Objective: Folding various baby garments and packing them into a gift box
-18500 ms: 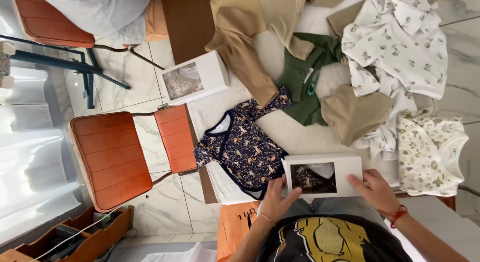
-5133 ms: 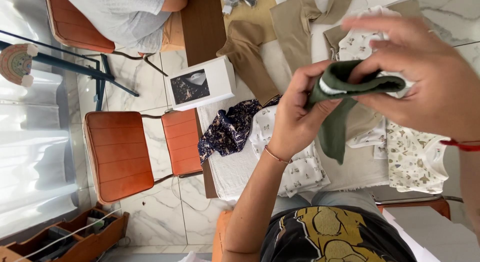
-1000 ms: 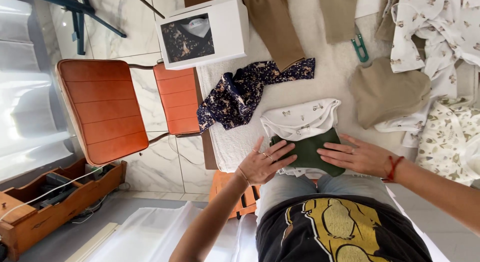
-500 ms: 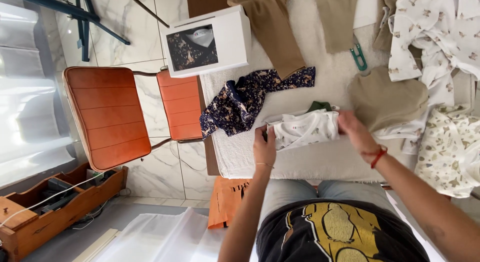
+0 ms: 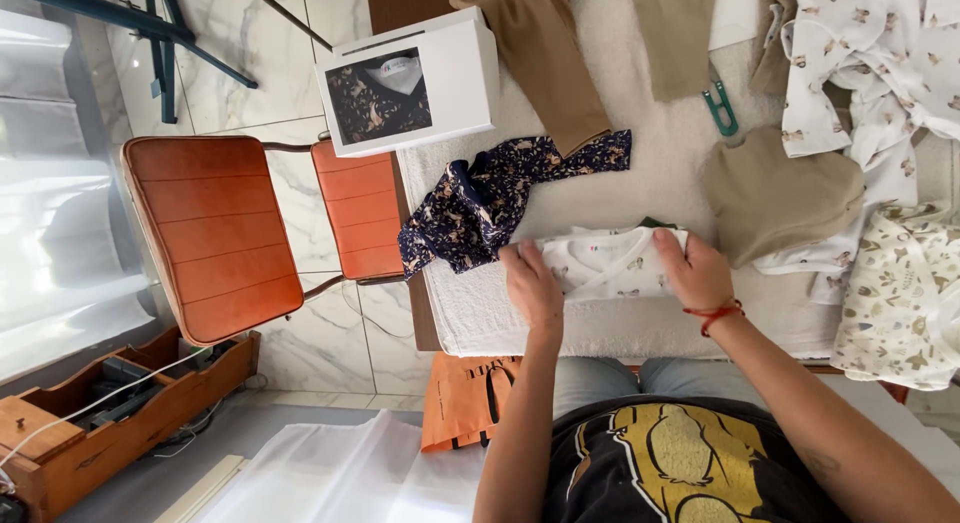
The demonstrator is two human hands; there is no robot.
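A small white baby garment with tiny prints (image 5: 610, 265) lies folded on the white towel-covered table (image 5: 620, 328). A sliver of dark green cloth (image 5: 652, 223) shows at its far edge. My left hand (image 5: 532, 283) presses on the garment's left end. My right hand (image 5: 695, 268), with a red cord at the wrist, holds down its right end. A crumpled navy patterned garment (image 5: 480, 198) sits just left of my left hand.
A white box with a picture lid (image 5: 410, 83) stands at the table's far left. Tan clothes (image 5: 780, 193), white printed clothes (image 5: 870, 53) and a green clip (image 5: 720, 108) lie around. An orange chair (image 5: 215, 238) stands left, an orange bag (image 5: 470, 398) below the table edge.
The white garment was lifted and folded over the dark green cloth, which now is almost covered. Both hands have come down flat on the folded bundle.
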